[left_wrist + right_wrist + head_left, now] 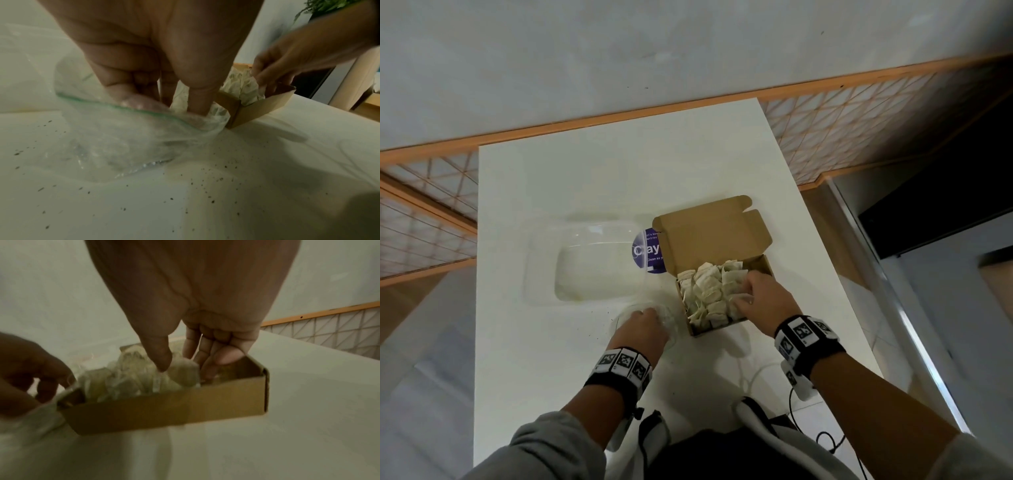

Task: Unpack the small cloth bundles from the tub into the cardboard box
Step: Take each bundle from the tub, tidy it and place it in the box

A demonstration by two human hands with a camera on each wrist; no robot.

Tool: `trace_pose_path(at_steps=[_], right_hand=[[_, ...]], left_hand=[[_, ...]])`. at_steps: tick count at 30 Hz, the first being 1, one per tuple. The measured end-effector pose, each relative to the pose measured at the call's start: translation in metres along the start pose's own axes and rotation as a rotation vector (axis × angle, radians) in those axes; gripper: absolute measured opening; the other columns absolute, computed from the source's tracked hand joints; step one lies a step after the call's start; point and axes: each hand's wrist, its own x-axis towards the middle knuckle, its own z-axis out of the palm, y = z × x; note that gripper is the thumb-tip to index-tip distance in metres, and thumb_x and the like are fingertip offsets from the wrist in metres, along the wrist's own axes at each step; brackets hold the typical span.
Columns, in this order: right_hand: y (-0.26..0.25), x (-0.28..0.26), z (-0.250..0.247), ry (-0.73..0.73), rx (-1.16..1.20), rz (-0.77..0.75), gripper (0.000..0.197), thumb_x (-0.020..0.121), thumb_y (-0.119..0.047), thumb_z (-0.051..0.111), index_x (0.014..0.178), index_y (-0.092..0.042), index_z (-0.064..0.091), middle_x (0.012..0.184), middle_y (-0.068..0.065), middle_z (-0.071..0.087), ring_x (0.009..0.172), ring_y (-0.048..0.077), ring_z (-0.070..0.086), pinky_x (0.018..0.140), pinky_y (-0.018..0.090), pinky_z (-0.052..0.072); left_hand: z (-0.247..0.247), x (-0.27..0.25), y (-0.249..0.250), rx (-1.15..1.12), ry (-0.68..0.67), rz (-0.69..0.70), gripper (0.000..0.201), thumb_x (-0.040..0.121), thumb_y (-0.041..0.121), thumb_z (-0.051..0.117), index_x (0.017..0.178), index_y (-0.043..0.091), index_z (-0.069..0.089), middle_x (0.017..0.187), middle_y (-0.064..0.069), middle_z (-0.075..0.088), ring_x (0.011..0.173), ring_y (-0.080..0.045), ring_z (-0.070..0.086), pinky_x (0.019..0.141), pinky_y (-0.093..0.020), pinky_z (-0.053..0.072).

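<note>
An open cardboard box (763,265) sits right of centre on the white table, packed with several cream cloth bundles (705,291). My right hand (744,289) reaches down into its right side. There the thumb and straight fingers (207,366) pinch one bundle (183,373) between them. The clear tub (592,270) with a purple label lies left of the box and looks empty. My left hand (654,317) is just left of the box's near corner. It is inside a clear plastic bag (123,138) with a green strip, fingers curled, pinching a pale bundle (216,113).
Dark crumbs (205,194) are scattered on the table (551,377) in front of the bag. The box lid (709,233) stands open toward the far side. An orange-framed lattice rail (859,126) runs behind the table. A black cable (825,438) hangs at the near right edge.
</note>
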Motion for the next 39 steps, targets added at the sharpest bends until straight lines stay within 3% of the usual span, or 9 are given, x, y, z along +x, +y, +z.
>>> trace_pose_path(at_steps=[7,10,13,18,22,25,28,35,39], right_hand=[[-0.002,-0.035,-0.006,0.118,0.022,-0.123,0.018,0.095,-0.040,0.068,0.106,-0.030,0.057,0.104,-0.013,0.059,0.087,0.005,0.060,0.078,0.028,0.053],[-0.014,-0.051,-0.006,0.079,0.047,-0.174,0.016,0.097,-0.037,0.067,0.108,-0.034,0.056,0.109,-0.014,0.060,0.090,0.005,0.064,0.078,0.024,0.055],[-0.028,-0.063,-0.003,0.054,0.085,-0.235,0.015,0.098,-0.035,0.068,0.110,-0.032,0.059,0.109,-0.013,0.060,0.091,0.004,0.065,0.073,0.014,0.052],[-0.058,-0.074,0.000,-0.008,0.199,-0.306,0.016,0.099,-0.036,0.067,0.113,-0.031,0.062,0.111,-0.016,0.063,0.092,0.003,0.066,0.078,0.017,0.053],[-0.082,-0.079,-0.005,-0.117,0.319,-0.370,0.028,0.104,-0.032,0.060,0.132,-0.029,0.063,0.122,-0.017,0.066,0.103,0.002,0.066,0.090,0.021,0.056],[-0.099,-0.084,-0.013,-0.235,0.518,-0.383,0.033,0.107,-0.023,0.057,0.139,-0.024,0.062,0.115,-0.016,0.071,0.096,0.007,0.071,0.087,0.028,0.059],[-0.114,-0.093,-0.023,-0.309,0.715,-0.368,0.027,0.108,-0.019,0.056,0.133,-0.021,0.067,0.094,-0.011,0.076,0.082,0.007,0.070,0.077,0.032,0.053],[-0.128,-0.097,-0.027,-0.339,0.762,-0.417,0.018,0.098,-0.014,0.072,0.116,-0.015,0.071,0.087,-0.004,0.073,0.075,0.012,0.065,0.075,0.036,0.056],[-0.131,-0.092,-0.024,-0.321,0.852,-0.328,0.011,0.098,-0.016,0.071,0.098,-0.010,0.062,0.077,0.007,0.071,0.066,0.014,0.067,0.063,0.033,0.052]], left_hand=[[0.000,0.001,-0.003,-0.015,0.040,0.076,0.018,0.093,0.025,0.057,0.101,0.015,0.070,0.097,-0.002,0.074,0.091,-0.022,0.072,0.087,-0.034,0.060],[-0.014,-0.013,-0.002,-0.111,0.047,0.114,0.009,0.095,0.018,0.060,0.097,0.019,0.068,0.101,-0.002,0.072,0.097,-0.022,0.068,0.087,-0.028,0.051],[-0.026,-0.032,-0.010,-0.352,0.106,0.095,0.019,0.100,0.021,0.060,0.118,0.025,0.063,0.106,0.002,0.070,0.094,-0.016,0.063,0.081,-0.024,0.044],[-0.059,-0.076,-0.024,-0.802,0.153,0.191,0.016,0.099,0.018,0.067,0.106,0.031,0.073,0.088,0.010,0.076,0.080,-0.004,0.069,0.077,-0.020,0.055],[-0.082,-0.105,-0.030,-1.296,0.061,0.276,0.021,0.097,0.001,0.066,0.112,0.014,0.075,0.083,0.005,0.068,0.078,-0.014,0.067,0.092,-0.040,0.059],[-0.094,-0.120,-0.030,-1.447,0.035,0.371,0.026,0.096,0.004,0.067,0.121,0.009,0.070,0.084,0.002,0.063,0.080,-0.018,0.064,0.093,-0.042,0.057],[-0.102,-0.130,-0.031,-1.498,0.033,0.441,0.034,0.090,0.009,0.071,0.124,0.013,0.068,0.086,-0.003,0.064,0.080,-0.019,0.064,0.087,-0.036,0.058],[-0.101,-0.139,-0.030,-1.576,0.029,0.390,0.031,0.092,0.024,0.068,0.122,0.017,0.070,0.093,-0.013,0.067,0.088,-0.031,0.061,0.084,-0.037,0.058],[-0.100,-0.142,-0.030,-1.654,0.002,0.325,0.051,0.084,0.042,0.074,0.126,0.014,0.065,0.103,-0.010,0.072,0.090,-0.028,0.067,0.089,-0.040,0.059]])
